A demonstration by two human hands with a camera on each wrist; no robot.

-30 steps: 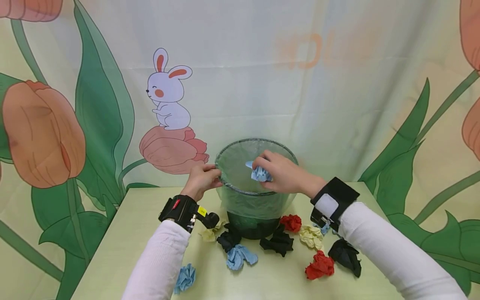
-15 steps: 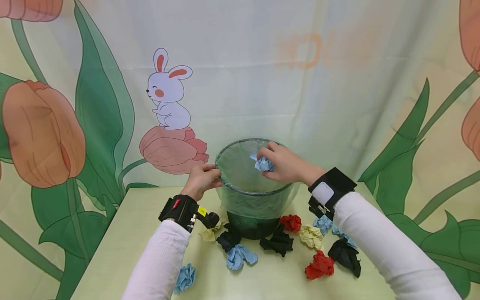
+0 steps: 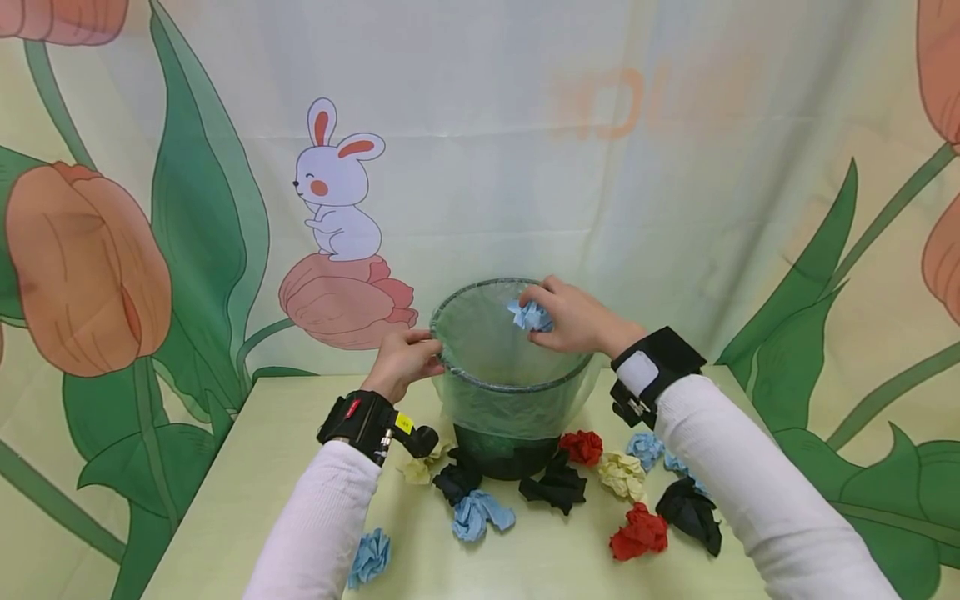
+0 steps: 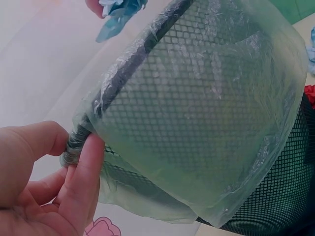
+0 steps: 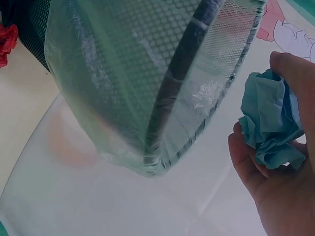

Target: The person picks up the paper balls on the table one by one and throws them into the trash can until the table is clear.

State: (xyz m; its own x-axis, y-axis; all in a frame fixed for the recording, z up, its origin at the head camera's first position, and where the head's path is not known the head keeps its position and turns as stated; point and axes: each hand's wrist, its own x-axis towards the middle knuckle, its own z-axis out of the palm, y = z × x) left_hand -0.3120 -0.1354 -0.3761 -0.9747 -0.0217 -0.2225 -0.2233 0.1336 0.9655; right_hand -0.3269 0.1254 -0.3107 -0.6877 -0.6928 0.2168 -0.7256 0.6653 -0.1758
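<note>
A dark mesh wastebasket (image 3: 495, 454) stands upright on the table, lined with a thin green plastic bag (image 3: 495, 414) folded over its rim. My left hand (image 3: 405, 362) pinches the lined rim on its left side; in the left wrist view the thumb and fingers (image 4: 88, 172) lie on either side of the rim. Above the right part of the opening, my right hand (image 3: 577, 318) holds a crumpled ball of light blue paper (image 3: 531, 317). In the right wrist view the blue paper ball (image 5: 271, 120) sits between thumb and fingers, apart from the rim.
Several crumpled papers lie around the basket's foot: black (image 3: 555, 483), red (image 3: 639, 532), cream (image 3: 622, 473) and blue (image 3: 480, 513). Another blue one (image 3: 370, 557) lies beside the left sleeve. Behind the table (image 3: 247, 467) hangs a curtain (image 3: 480, 167) printed with a rabbit and tulips.
My right hand has moved back and slightly right over the basket, still holding the blue paper ball. My left hand stays on the rim.
</note>
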